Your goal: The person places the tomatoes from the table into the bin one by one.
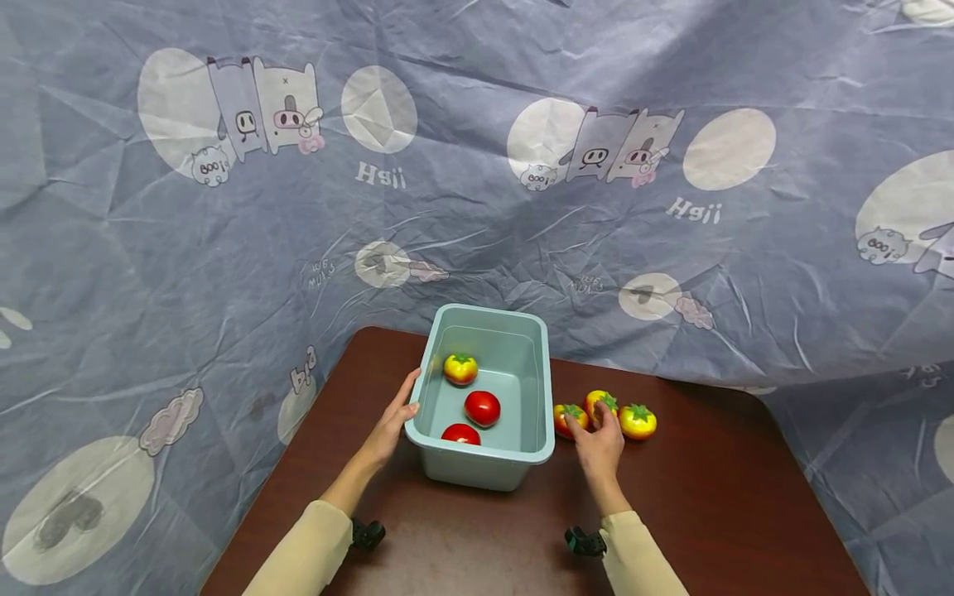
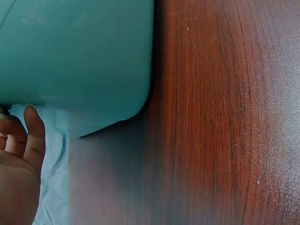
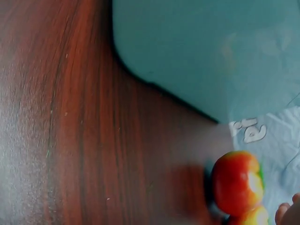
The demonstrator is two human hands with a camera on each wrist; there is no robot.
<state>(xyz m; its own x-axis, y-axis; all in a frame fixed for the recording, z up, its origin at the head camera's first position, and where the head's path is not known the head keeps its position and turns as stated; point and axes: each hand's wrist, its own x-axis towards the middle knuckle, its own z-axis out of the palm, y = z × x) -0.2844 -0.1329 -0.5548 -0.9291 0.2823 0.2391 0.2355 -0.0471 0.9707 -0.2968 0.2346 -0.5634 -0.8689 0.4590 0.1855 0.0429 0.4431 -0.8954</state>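
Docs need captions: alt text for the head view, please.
A person's left hand touches a blue-green bin holding three tomato-like fruits; the right hand is at three more fruits beside the bin on a brown table. Behind hangs a bluish cartoon-print cloth.

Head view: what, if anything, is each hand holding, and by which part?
The left hand holds the rectangular teal plastic bin by its left rim; whether the right hand grips a round red-yellow fruit is unclear.
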